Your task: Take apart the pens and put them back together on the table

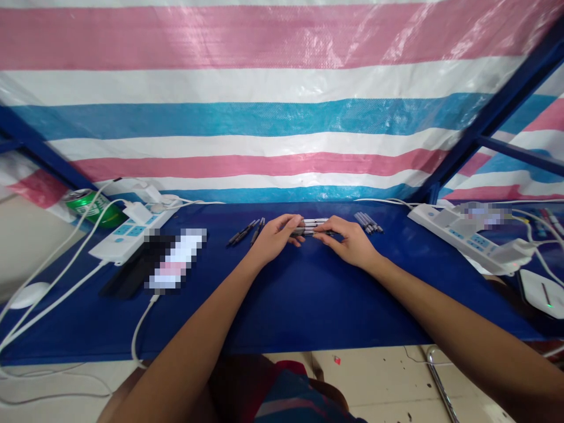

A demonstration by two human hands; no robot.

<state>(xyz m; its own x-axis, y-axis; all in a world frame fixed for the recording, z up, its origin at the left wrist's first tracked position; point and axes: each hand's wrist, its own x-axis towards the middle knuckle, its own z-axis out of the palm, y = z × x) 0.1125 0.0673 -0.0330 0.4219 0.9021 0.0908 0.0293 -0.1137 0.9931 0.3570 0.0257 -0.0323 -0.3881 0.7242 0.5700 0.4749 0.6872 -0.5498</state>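
Observation:
Several pens [314,224] lie side by side between my two hands, near the back middle of the blue table. My left hand [279,234] is closed around their left ends. From the other side, my right hand [345,236] grips the right ends, with thumb and fingers pressed together. To the left of my left hand lie some dark pens or pen parts [241,232], slanting on the table. A row of clear and grey pen pieces [368,222] rests just right of my right hand. My fingers partly cover the pens.
On the left of the blue table [291,305] are a power strip [127,235], a green can [99,208] and a phone [178,258] with a cable. Another power strip [471,238] and a white device [544,294] are at right. A striped sheet [264,120] hangs behind.

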